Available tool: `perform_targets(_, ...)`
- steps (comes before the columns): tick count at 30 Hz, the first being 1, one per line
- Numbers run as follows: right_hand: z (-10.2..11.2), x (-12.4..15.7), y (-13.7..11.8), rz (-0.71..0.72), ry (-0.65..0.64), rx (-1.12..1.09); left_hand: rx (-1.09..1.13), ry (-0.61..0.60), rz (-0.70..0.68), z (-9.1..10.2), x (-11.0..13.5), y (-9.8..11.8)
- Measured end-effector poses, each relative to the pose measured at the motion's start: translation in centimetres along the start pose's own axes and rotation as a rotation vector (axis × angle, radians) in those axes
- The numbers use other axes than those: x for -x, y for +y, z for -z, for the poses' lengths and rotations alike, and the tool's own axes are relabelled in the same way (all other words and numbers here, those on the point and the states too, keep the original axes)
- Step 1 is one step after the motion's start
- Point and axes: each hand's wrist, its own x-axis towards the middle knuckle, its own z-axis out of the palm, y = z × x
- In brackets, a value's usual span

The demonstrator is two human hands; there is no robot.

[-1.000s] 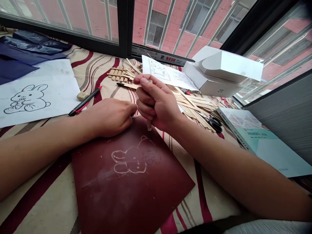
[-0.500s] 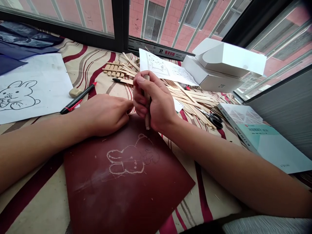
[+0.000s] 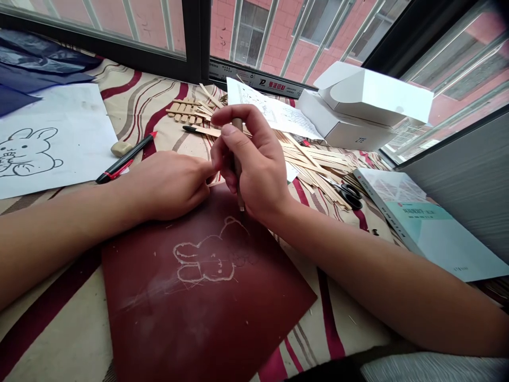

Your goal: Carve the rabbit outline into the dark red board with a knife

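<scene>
**Work surface seen from the head-worn camera, left to right.** Sheets of blue carbon paper [image 3: 27, 66] lie at 10 o'clock, above a white paper sheet [image 3: 67, 106] bearing a black rabbit outline [image 3: 26, 154]. A beige eraser [image 3: 121, 149] and a black-and-red marker pen [image 3: 125, 162] are placed beside the paper, on a striped cloth [image 3: 67, 329]. The left hand [image 3: 167, 185] is held loosely curled and empty, its fingertips just above the upper edge of a dark red sheet [image 3: 207, 329] at 6 o'clock. The right hand [image 3: 254, 164] is closed around a wood-handled carving tool [image 3: 237, 159], which is held nearly upright. Its metal tip [image 3: 240, 208] is seen just beside the rabbit's ear, at 1 o'clock of the figure; contact cannot be told. A short grip near the tip is judged to favour fine control. The scored rabbit [image 3: 202, 260] appears pale and scratchy, with fine debris nearby. Loose wooden craft sticks [image 3: 314, 162], printed paper [image 3: 270, 109], a white ZTE box [image 3: 350, 124], black scissors [image 3: 350, 196] and a teal-covered book [image 3: 429, 228] lie from 12 to 3 o'clock.
</scene>
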Motion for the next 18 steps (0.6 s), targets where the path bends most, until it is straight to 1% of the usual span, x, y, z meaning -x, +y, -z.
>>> perform_targets(3, -0.03, -0.12, 0.35, 0.036, -0.048, 0.01, -0.014, 0.006, -0.003, -0.14, -0.12, -0.05)
perform_targets(5, -0.01, -0.12, 0.57, 0.034, -0.106, 0.047, -0.024, -0.001, -0.007, -0.21, -0.14, -0.13)
perform_targets(7, 0.04, -0.13, 0.81, 0.015, -0.136, 0.085, -0.02, -0.016, -0.003, -0.2, -0.1, -0.25)
perform_targets(11, -0.03, -0.14, 1.02, 0.023, -0.107, 0.165, 0.021, -0.011, 0.005, 0.0, 0.13, -0.35)
perform_targets(15, -0.41, 0.23, 0.62, 0.099, -0.059, 0.288, 0.051, 0.012, -0.001, 0.32, 0.24, 0.06)
perform_targets(18, -0.54, 0.59, 0.41, 0.156, -0.041, 0.31, 0.075, 0.001, 0.001, 0.31, 0.2, 0.26)
